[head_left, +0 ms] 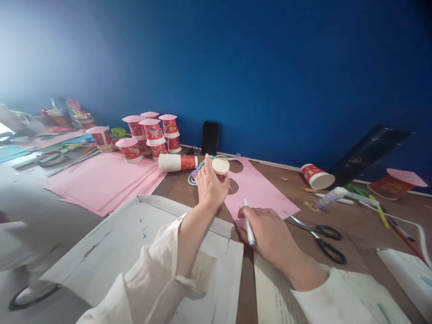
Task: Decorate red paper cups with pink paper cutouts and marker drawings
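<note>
Left hand (pixel 212 186): fingers gripping a red paper cup (pixel 221 167), at the left edge of a pink sheet (pixel 265 191). Right hand (pixel 272 231): fingers closed around a white marker (pixel 249 225). Scissors (pixel 311 230): right of the right hand. Phone (pixel 210 137): far side, by the blue wall (pixel 297 85).

A black phone (pixel 210 138) leans against the blue wall (pixel 270 67), well left of a long black object (pixel 369 155)

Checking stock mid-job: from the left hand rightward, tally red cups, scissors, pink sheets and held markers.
Red cups: 3 (held cup, tipped cup, pink-topped cup)
Black-handled scissors: 1
Pink sheet: 1
Held marker: 1
Total: 6
</note>
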`<state>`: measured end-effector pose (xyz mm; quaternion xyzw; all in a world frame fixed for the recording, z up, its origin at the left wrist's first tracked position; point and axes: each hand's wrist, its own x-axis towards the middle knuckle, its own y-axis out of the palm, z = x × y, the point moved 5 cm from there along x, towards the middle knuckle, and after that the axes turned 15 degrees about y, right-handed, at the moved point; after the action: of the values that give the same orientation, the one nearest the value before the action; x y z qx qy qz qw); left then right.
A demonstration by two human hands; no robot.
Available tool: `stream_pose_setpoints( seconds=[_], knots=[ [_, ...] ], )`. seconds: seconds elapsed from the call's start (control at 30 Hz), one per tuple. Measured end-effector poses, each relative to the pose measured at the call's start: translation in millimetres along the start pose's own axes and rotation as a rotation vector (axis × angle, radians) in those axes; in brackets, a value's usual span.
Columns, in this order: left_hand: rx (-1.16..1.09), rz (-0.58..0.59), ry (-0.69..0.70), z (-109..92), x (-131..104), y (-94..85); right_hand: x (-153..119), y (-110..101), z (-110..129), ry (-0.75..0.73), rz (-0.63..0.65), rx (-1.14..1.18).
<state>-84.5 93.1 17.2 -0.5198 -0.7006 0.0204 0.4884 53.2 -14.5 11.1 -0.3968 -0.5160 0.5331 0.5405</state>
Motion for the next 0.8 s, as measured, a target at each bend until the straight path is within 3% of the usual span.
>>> stream_pose_setpoints(
  seconds=[0.3, 0.6, 0.8],
  knots=[
    [-0.015, 0.008, -0.025, 0.2, -0.7, -1.1, 1.0, 0.2, -0.4, 0.013, -0.042, 0.011],
    [-0.001, -0.021, -0.016, 0.8, 0.2, -3.0, -0.4, 5.3, -7.5, 0.068, -0.019, 0.063],
    [-0.012, -0.015, -0.01, 0.9, -1.6, -2.0, 4.6, 5.0, 1.7, 0.139, 0.013, 0.003]
  ],
)
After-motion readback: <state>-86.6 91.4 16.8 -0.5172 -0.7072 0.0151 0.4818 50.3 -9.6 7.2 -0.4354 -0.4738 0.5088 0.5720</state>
